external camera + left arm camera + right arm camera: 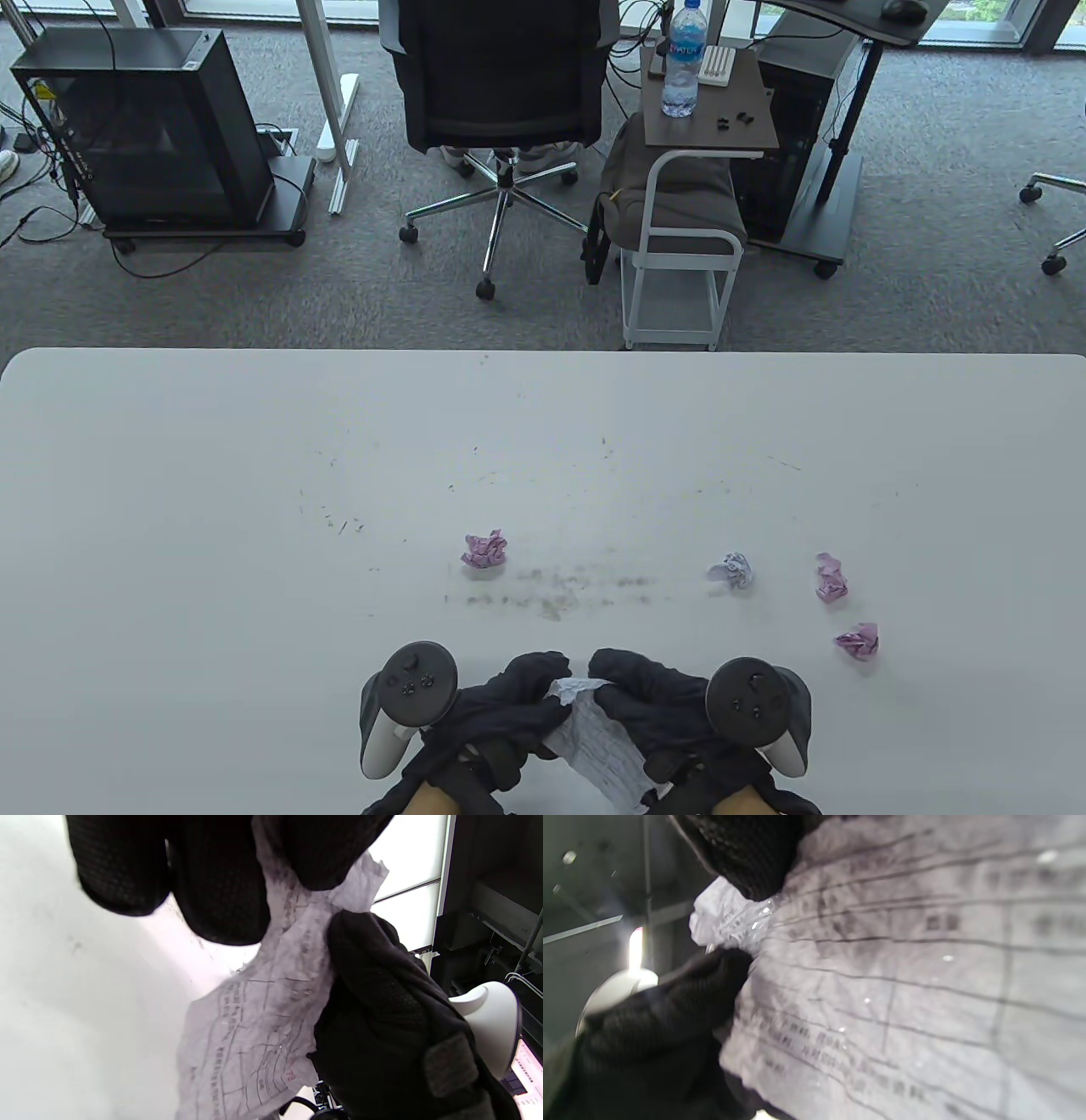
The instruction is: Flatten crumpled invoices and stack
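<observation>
We hold one white invoice (598,747) between both hands at the near edge of the tabletop (212,509), lifted off the surface as far as the wrist views show. Our left hand (509,705) pinches the sheet's far corner from the left, and our right hand (653,705) grips the same far end from the right, so both grips are closed on the paper and sit just beside each other at its top. The sheet is partly opened, still creased, and its long axis runs from our fingertips back toward us and a little to the right, with the loose end hanging near the table's edge. That is the relation the next move turns on, we judge: the hands are bunched at one end, so spreading the paper flat calls for drawing them apart across its width, or sliding one hand down its length. Four crumpled balls wait farther out: a pink ball (484,550) ahead and slightly left, nearer our left hand, then a pale white ball (732,570), a second pink ball (832,578) and a third pink ball (858,641) to the right, all nearer our right hand. We see no flattened stack yet, so the task looks early.
</observation>
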The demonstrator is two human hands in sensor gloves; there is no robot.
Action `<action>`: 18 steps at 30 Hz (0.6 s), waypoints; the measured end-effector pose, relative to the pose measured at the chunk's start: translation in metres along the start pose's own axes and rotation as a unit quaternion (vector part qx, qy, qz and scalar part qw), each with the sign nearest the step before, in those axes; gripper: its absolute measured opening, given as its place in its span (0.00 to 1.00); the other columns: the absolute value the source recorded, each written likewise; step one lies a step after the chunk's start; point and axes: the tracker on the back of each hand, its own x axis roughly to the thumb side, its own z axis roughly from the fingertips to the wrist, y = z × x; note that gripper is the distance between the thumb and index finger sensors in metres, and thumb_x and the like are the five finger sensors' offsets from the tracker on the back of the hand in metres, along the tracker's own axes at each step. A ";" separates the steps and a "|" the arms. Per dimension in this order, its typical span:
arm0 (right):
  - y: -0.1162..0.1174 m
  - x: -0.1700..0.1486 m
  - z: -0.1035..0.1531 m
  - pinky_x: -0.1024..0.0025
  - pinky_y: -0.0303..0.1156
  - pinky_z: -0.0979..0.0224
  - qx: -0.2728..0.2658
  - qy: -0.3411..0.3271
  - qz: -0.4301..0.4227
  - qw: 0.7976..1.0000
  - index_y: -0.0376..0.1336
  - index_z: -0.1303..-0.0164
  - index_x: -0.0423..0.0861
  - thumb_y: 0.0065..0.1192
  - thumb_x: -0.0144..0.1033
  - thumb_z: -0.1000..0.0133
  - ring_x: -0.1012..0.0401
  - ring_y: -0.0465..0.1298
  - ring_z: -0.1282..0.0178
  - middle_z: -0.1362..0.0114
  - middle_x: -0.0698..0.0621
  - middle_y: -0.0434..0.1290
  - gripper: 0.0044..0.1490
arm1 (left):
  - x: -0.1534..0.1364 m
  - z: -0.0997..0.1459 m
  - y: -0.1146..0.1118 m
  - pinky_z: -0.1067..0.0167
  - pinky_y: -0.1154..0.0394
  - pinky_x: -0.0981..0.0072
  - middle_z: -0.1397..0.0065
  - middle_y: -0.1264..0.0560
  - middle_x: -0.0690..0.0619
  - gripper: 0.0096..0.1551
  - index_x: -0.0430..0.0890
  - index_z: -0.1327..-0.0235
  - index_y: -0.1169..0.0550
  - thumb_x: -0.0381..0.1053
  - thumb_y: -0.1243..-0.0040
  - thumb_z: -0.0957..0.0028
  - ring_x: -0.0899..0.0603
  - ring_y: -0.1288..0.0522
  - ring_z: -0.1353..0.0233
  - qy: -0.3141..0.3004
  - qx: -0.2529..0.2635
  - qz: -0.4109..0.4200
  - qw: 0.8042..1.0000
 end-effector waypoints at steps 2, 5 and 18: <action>-0.005 -0.007 0.000 0.56 0.83 0.58 -0.010 0.026 -0.010 1.000 0.65 0.39 0.37 0.64 0.35 0.43 0.57 0.82 0.65 0.54 0.44 0.81 0.26 | -0.001 -0.001 0.000 0.50 0.19 0.44 0.43 0.22 0.40 0.28 0.33 0.28 0.30 0.44 0.41 0.38 0.43 0.15 0.55 0.001 -0.003 -0.017 1.000; -0.010 -0.013 0.000 0.60 0.83 0.62 -0.024 0.047 -0.001 0.999 0.66 0.40 0.37 0.64 0.37 0.42 0.60 0.81 0.71 0.59 0.48 0.81 0.25 | -0.004 -0.001 0.000 0.51 0.19 0.44 0.44 0.21 0.41 0.27 0.34 0.29 0.29 0.45 0.43 0.37 0.43 0.15 0.56 0.010 -0.002 -0.039 0.999; -0.011 -0.007 0.000 0.63 0.83 0.68 -0.024 0.041 0.099 0.994 0.69 0.46 0.37 0.64 0.42 0.42 0.64 0.79 0.78 0.68 0.53 0.80 0.24 | -0.001 0.004 0.009 0.39 0.29 0.35 0.21 0.45 0.32 0.56 0.36 0.18 0.46 0.70 0.43 0.44 0.27 0.30 0.31 -0.041 0.017 -0.048 0.998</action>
